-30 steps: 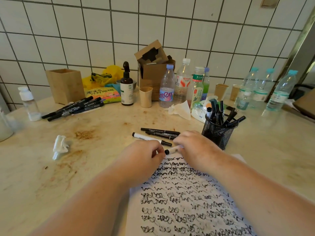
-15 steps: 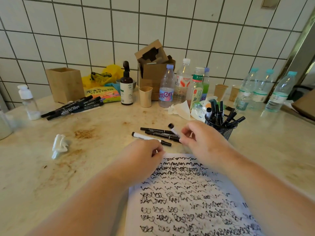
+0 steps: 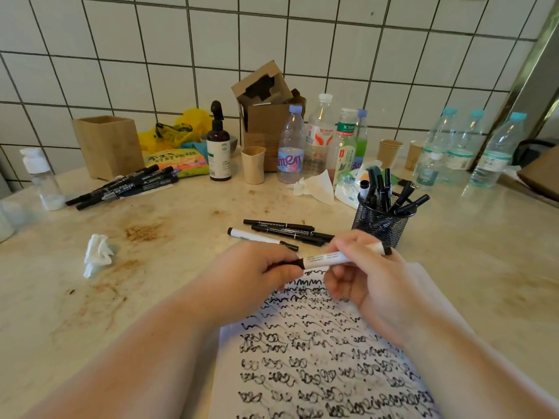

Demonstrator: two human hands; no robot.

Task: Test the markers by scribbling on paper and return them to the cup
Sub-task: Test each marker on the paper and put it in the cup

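A white marker (image 3: pixel 328 257) with black ends lies level between my hands, just above the top edge of the scribbled paper (image 3: pixel 320 358). My right hand (image 3: pixel 369 282) grips its white barrel. My left hand (image 3: pixel 257 269) pinches its black left end, the cap. Behind them three markers (image 3: pixel 281 232) lie on the counter, one white and two black. The black mesh cup (image 3: pixel 381 222) stands at the right behind my right hand and holds several black markers.
A pile of black markers (image 3: pixel 124 187) lies far left by a wooden box (image 3: pixel 107 145). Bottles (image 3: pixel 320 140), a brown spray bottle (image 3: pixel 218 149), paper cups (image 3: pixel 253 164) and a cardboard box (image 3: pixel 267 116) line the tiled wall. A crumpled tissue (image 3: pixel 97 254) lies left.
My right hand lifted the white marker off the counter and turned it level over the paper. My left hand rose from the paper and took hold of the marker's black left end.
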